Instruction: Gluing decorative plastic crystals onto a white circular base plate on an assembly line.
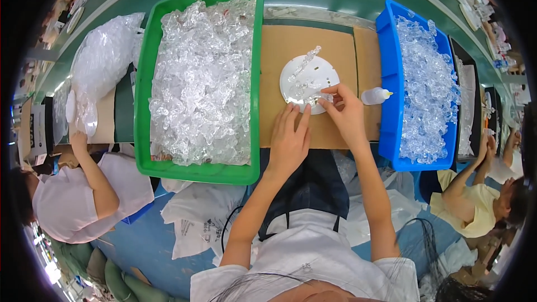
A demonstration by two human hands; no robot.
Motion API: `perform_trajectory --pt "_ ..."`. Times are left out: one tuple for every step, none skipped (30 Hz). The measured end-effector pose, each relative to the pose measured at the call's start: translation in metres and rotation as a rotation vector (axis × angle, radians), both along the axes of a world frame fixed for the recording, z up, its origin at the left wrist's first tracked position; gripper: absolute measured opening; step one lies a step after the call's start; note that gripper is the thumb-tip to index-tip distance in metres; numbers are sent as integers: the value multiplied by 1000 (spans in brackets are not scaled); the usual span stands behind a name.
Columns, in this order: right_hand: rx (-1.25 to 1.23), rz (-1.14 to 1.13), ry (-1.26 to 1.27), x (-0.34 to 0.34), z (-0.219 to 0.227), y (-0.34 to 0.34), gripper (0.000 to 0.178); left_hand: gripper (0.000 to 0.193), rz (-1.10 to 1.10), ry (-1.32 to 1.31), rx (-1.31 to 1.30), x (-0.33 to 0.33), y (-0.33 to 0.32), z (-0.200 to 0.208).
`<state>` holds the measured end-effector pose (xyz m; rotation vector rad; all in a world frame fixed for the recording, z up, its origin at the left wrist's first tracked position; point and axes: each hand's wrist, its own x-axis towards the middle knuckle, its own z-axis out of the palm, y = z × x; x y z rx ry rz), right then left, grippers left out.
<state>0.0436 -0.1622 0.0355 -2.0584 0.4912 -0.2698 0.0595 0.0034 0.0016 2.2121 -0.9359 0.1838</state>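
A round white disc (309, 82) with small slots lies on a brown cardboard sheet (274, 61) in front of me. Clear plastic pieces (302, 72) rest on it, one sticking past its far edge. At the disc's right near edge, the thumb and forefinger of my right hand (347, 116) pinch a clear plastic piece whose exact shape is hard to make out. My left hand (290, 137) lies with fingers stretched out, their tips touching the disc's near edge. To the right of the disc, a small white squeeze bottle (376, 96) with a yellowish tip lies on its side.
A green tray (255, 78) heaped with clear plastic pieces stands on my left. On my right is a blue bin (390, 78) full of similar pieces. A clear plastic bag (106, 50) sits farther left. Other people work on both sides.
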Motion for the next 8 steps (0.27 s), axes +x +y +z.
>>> perform_trajectory --pt "-6 -8 -6 -4 -2 2 24 51 -11 17 41 0 -2 3" --pt "5 -60 -62 -10 0 9 29 51 -23 9 31 1 -2 2" --pt "20 -110 -117 -19 0 14 34 53 -25 8 69 0 0 -1" --pt "14 -120 -125 -31 -2 18 34 54 -28 8 106 0 1 -3" --pt "-80 -290 -222 -45 -7 22 40 54 -34 0 104 0 2 -2" --pt "-177 -462 -318 -59 -10 24 46 55 -31 3 107 -1 2 -1" --pt "-58 -510 -266 -70 -11 21 56 56 -28 5 111 -2 0 -1" --pt "-87 -542 -302 -72 -17 14 58 58 -37 21 84 -4 -4 -3"
